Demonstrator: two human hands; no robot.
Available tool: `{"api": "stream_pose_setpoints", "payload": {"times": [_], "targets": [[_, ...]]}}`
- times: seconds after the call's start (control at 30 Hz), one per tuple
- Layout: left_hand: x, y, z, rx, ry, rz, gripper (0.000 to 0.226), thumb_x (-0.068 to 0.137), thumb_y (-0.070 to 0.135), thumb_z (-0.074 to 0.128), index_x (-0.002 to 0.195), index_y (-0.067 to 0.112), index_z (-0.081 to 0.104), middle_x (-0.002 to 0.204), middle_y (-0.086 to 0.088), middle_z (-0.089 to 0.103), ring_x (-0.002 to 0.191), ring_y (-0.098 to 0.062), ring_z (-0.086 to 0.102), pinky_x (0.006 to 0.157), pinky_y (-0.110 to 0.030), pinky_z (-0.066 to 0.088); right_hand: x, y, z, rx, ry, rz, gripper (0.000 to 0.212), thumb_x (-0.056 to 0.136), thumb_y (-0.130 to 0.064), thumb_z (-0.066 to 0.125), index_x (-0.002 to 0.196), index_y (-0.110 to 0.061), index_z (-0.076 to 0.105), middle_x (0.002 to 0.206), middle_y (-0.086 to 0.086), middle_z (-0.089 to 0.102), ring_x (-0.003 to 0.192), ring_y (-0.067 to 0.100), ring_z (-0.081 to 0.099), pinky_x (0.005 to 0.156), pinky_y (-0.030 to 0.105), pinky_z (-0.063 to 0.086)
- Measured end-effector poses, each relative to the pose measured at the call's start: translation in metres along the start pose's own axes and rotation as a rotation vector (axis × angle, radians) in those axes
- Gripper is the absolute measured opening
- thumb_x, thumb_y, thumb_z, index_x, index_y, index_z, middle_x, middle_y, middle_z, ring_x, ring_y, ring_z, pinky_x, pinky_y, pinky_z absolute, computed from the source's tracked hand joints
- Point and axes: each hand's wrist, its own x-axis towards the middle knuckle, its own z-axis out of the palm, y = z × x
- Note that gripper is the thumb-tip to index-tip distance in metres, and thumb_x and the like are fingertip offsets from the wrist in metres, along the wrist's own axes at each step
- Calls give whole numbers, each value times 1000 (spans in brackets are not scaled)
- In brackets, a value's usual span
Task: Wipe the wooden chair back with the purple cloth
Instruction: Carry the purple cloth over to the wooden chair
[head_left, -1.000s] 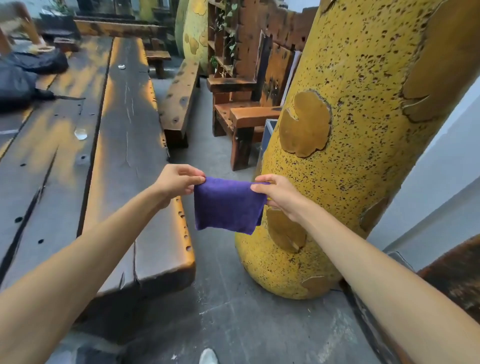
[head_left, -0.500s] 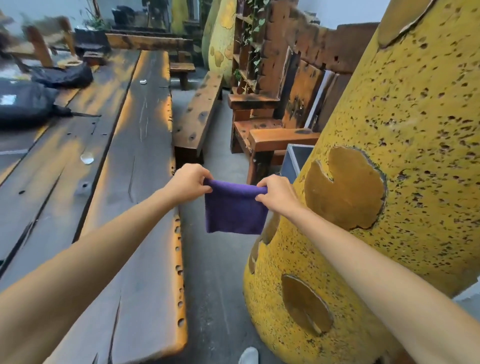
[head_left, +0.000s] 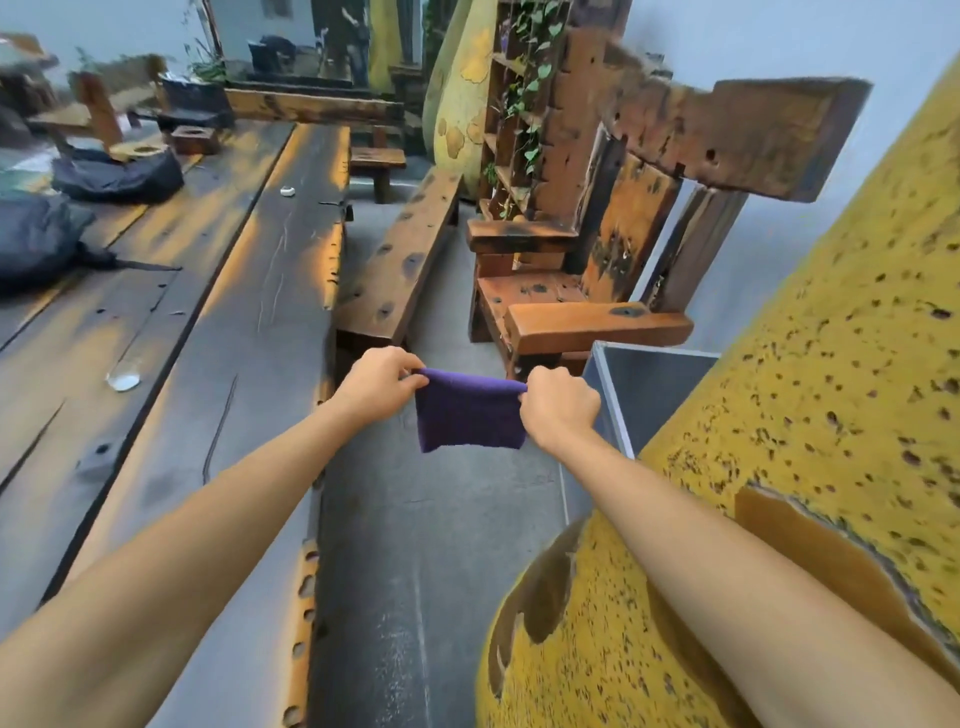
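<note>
While hanging, purple cloth (head_left: 470, 415), left hand (head_left: 376, 382), right hand (head_left: 558, 410) pinching

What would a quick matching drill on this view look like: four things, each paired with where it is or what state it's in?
Things:
1. purple cloth
2. wooden chair
3. black bag
4. grey bin

Places or states:
A. lying on the long wooden table, far left
B. open-topped, between the chair and the yellow column
C. hanging between the left hand and right hand, pinched at its top corners
D. standing ahead, not yet touched by the cloth

Pairs: 1-C, 2-D, 3-A, 4-B
</note>
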Motion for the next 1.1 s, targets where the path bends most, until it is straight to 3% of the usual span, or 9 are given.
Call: {"api": "stream_pose_setpoints", "payload": {"times": [0.1, 0.3, 0.5, 0.57, 0.67, 0.83, 0.93, 1.1], "targets": [[42, -11, 14, -34, -8, -44, 23, 98, 25, 61, 112, 17, 77, 104, -6, 77, 97, -26, 70, 87, -41, 55, 43, 0, 10, -14, -36, 15, 21, 98, -22, 61, 117, -15, 69, 117, 10, 70, 109, 36, 68, 71, 35, 42], [153, -34, 50, 90, -167, 70, 24, 98, 30, 60, 113, 22, 77, 106, -3, 77, 101, -29, 68, 83, -40, 55, 139, 8, 54, -21, -140, 71, 24, 91, -7, 57, 113, -12, 64, 118, 12, 68, 111, 38, 65, 72, 37, 44], [295, -65, 69, 82, -278, 159, 21, 96, 30, 63, 110, 24, 78, 105, 0, 77, 86, -26, 71, 81, -39, 57, 250, -2, 86, 95, -229, 272, 30, 87, -9, 55, 116, -9, 64, 121, 15, 67, 113, 39, 64, 74, 36, 46], [348, -75, 67, 79, -306, 173, 22, 96, 31, 63, 110, 26, 79, 106, 3, 77, 79, -22, 70, 79, -38, 58, 291, -8, 87, 157, -221, 334, 31, 89, -10, 52, 117, -8, 64, 123, 16, 66, 115, 40, 63, 81, 38, 51], [411, -83, 63, 52, -292, 205, 22, 94, 32, 63, 110, 32, 79, 105, 5, 78, 84, -20, 70, 79, -37, 58, 339, -12, 79, 186, -193, 367, 29, 96, -15, 49, 120, -6, 64, 126, 19, 64, 118, 40, 62, 90, 40, 52], [493, -85, 63, 27, -261, 279, 20, 93, 31, 65, 106, 36, 79, 107, 6, 77, 91, -22, 70, 80, -43, 60, 404, -15, 69, 207, -144, 419, 27, 100, -18, 47, 118, -9, 64, 125, 17, 63, 116, 41, 61, 88, 40, 51], [534, -88, 68, 41, -251, 296, 20, 91, 33, 64, 103, 38, 79, 105, 10, 75, 95, -21, 68, 79, -40, 59, 445, -11, 68, 293, -148, 449, 27, 96, -16, 45, 107, -7, 68, 111, 16, 71, 105, 37, 67, 84, 37, 56], [612, -96, 85, 90, -258, 305, 20, 89, 33, 58, 94, 33, 78, 85, 9, 74, 86, -22, 67, 64, -30, 50, 525, -7, 75, 452, -175, 497, 29, 85, -9, 42, 86, -11, 71, 67, 3, 75, 74, 22, 74, 82, 35, 60]]}}
